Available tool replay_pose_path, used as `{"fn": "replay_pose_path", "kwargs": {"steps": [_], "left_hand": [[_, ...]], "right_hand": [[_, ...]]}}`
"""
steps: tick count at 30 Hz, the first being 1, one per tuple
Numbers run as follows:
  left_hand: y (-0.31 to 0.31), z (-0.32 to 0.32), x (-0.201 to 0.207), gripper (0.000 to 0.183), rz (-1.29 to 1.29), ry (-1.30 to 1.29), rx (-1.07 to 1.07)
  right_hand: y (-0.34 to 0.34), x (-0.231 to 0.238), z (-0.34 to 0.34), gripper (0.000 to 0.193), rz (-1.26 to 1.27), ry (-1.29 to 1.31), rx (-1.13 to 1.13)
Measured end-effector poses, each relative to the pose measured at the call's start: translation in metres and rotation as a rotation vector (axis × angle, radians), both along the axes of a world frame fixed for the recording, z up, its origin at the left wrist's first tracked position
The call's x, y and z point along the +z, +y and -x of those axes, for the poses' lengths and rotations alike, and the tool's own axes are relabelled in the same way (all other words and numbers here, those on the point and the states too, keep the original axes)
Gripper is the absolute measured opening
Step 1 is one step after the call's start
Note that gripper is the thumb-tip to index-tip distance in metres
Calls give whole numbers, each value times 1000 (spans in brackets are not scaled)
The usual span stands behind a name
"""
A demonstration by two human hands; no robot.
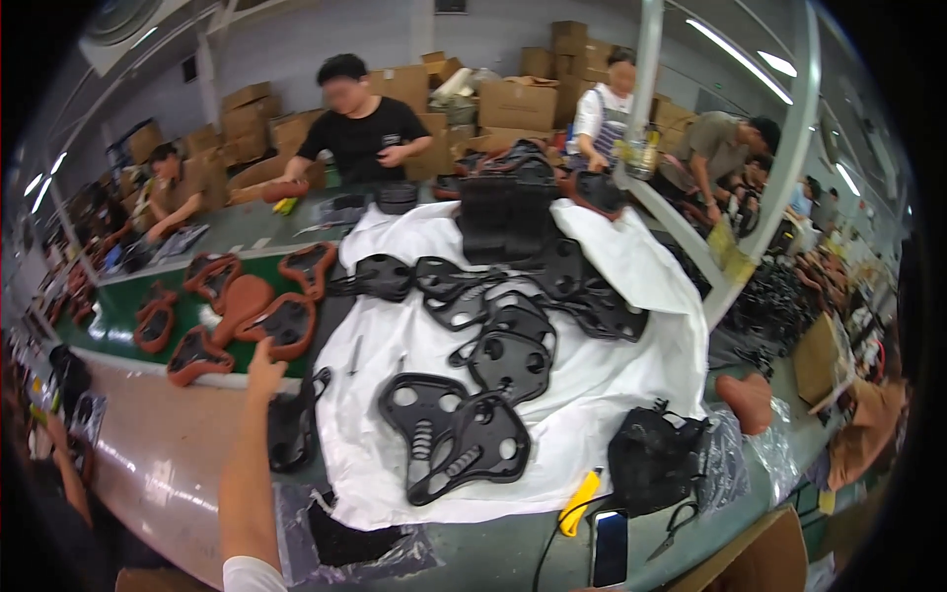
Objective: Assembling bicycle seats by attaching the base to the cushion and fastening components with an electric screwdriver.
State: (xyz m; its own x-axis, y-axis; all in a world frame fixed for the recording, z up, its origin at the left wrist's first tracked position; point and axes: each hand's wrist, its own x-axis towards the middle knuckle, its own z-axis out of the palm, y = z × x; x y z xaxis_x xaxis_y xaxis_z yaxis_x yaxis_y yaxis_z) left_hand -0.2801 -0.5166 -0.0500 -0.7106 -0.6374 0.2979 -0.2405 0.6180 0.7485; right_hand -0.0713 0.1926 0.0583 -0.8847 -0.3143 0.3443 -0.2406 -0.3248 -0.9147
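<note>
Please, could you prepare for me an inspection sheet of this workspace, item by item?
Surface: grey-green table, partly covered by a creased white cloth; a green belt at the left.
Job's things: several brown saddles on the belt; black shells, some overlapping, on the cloth.
Clutter: yellow cutter, phone, black bundle and clear plastic bags near the front.
Hands: left hand at the rim of one saddle, grip unclear; right hand not in view.
Cables: thin black cable left of the phone, ends unclear.
Surroundings: co-workers beyond the table; cardboard boxes behind them.
</note>
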Motion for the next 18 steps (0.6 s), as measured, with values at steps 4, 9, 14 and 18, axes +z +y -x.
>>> {"fn": "replay_pose_path", "kwargs": {"steps": [4,9,14,18], "left_hand": [[12,53,-15,75,-433,-92,40],[-13,3,-7,69,207,72,156],[127,-50,127,70,1000,135,183],[226,-132,175,63,596,221,-139]], "right_hand": [[2,-38,7,24,374,141,-225],[25,32,8,20,-112,-100,-52],[19,8,-4,15,62,-21,-157],[3,-43,2,18,542,217,-198]]}}
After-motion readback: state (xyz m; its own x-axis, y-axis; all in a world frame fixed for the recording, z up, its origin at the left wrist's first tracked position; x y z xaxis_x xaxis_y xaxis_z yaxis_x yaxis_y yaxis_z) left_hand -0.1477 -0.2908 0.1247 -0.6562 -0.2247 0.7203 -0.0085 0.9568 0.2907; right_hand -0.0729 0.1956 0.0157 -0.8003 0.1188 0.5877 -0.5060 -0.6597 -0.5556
